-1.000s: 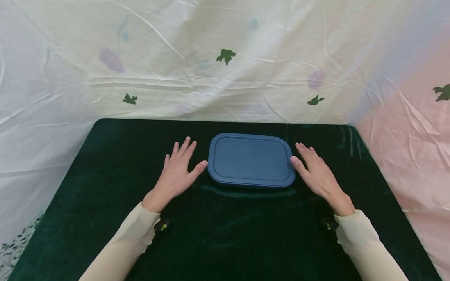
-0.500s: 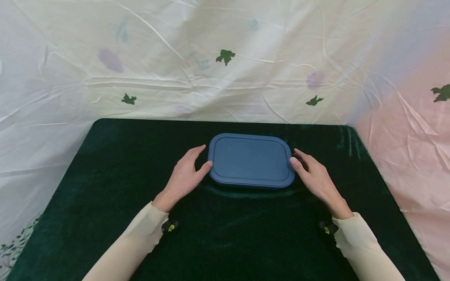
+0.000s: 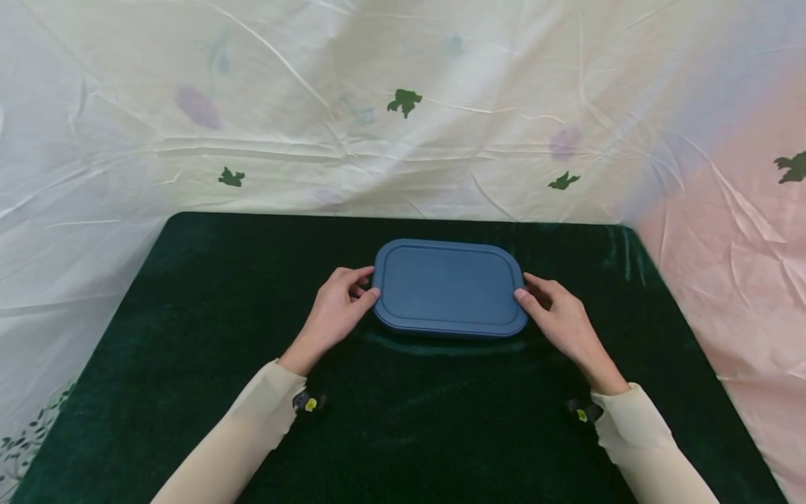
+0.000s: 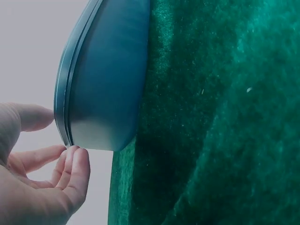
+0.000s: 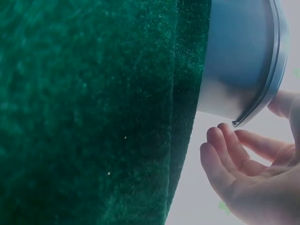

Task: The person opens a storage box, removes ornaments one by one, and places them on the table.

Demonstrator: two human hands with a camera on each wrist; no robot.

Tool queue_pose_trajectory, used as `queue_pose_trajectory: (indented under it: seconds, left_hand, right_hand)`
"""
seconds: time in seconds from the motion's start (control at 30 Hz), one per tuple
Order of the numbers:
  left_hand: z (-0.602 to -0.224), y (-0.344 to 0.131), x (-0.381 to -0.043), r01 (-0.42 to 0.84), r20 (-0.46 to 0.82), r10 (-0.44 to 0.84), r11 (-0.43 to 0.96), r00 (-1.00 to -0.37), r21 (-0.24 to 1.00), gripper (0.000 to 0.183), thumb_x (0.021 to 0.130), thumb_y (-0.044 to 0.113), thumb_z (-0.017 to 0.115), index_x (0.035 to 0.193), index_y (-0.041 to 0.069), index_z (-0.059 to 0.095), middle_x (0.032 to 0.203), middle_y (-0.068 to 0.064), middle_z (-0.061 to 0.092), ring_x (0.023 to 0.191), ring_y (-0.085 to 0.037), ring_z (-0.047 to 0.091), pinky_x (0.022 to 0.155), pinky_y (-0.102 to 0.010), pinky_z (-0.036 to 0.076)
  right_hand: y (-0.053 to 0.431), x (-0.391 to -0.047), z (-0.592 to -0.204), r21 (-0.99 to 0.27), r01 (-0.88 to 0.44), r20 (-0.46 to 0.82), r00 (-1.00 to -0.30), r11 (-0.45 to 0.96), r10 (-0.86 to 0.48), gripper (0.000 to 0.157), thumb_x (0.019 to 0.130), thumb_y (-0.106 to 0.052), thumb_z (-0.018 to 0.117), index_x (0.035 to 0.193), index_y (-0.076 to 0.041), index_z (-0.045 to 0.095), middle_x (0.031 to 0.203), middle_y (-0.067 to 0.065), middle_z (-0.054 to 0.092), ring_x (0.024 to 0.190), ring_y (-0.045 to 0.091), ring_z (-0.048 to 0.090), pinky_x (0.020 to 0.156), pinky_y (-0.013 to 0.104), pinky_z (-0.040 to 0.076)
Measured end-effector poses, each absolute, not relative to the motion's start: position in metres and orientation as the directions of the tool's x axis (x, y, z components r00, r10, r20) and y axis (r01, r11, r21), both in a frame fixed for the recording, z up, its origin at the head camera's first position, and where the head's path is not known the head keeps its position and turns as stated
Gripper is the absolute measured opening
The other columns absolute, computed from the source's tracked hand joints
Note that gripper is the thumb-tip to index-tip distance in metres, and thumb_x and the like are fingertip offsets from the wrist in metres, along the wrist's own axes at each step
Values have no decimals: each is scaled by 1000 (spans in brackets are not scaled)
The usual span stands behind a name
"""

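A blue rectangular food container with rounded corners sits on the green cloth, its flat blue lid fitted on top. My left hand is at the lid's left end, thumb on the top edge and curled fingertips right at the rim from below. At the opposite end, my right hand takes the lid's edge in the same way, thumb above and fingers bent beneath. From the right wrist, those fingers show close under the lid's rim, beside the container wall.
Dark green velvety cloth covers the table, whose far edge lies a little behind the container. Pale fabric with green leaf-like shapes hangs behind it, and pink fabric hangs on the right.
My left hand has moved right to the lid, its spread fingers curling in at the rim. My right hand's fingers have bent inward, and its thumb now overlaps the lid's edge. The container stays put.
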State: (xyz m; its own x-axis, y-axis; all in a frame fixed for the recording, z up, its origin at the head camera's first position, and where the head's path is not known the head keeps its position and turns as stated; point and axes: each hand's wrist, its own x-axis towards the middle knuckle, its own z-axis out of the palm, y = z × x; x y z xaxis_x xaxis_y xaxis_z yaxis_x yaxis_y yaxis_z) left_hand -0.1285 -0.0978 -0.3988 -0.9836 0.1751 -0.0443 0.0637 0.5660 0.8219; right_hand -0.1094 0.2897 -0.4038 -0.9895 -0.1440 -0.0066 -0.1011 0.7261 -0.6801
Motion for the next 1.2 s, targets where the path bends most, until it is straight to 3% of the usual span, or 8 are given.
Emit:
queue_pose_trajectory:
  seconds: [0.43, 0.7, 1.07, 1.2]
  left_hand:
    - [-398, -96, -129, 15, -75, 150, 523, -986, 852, 47, 101, 22, 67, 144, 4, 60, 124, -13, 61, 108, -26, 62, 94, -41, 55]
    - [-395, -97, -129, 1, -90, 161, 490, -983, 871, 46, 101, 21, 68, 144, 5, 60, 127, -12, 61, 109, -25, 63, 91, -40, 56]
    - [-390, -99, -126, -36, -113, 190, 366, -975, 930, 48, 102, 21, 66, 148, 9, 58, 132, -12, 63, 110, -24, 63, 91, -39, 54]
    - [-387, -101, -125, -58, -123, 199, 306, -972, 950, 49, 103, 22, 66, 149, 11, 57, 132, -12, 65, 108, -23, 63, 91, -38, 53]
  right_hand:
    - [289, -110, -404, -675, -119, 32, -991, 728, -132, 55, 109, -41, 52, 149, -3, 55, 125, 16, 64, 103, 26, 59, 79, 27, 47]
    - [286, -112, -401, -652, -168, 101, -986, 739, -135, 50, 109, -36, 53, 146, -3, 58, 114, 12, 64, 90, 22, 55, 69, 28, 45]
    - [285, -107, -394, -641, -178, 154, -983, 747, -102, 49, 111, -35, 47, 148, -3, 56, 106, 10, 61, 85, 21, 50, 64, 27, 40]
    - [283, -104, -391, -653, -173, 150, -984, 737, -97, 48, 112, -34, 46, 150, -5, 55, 92, 8, 56, 78, 20, 48, 61, 28, 38]
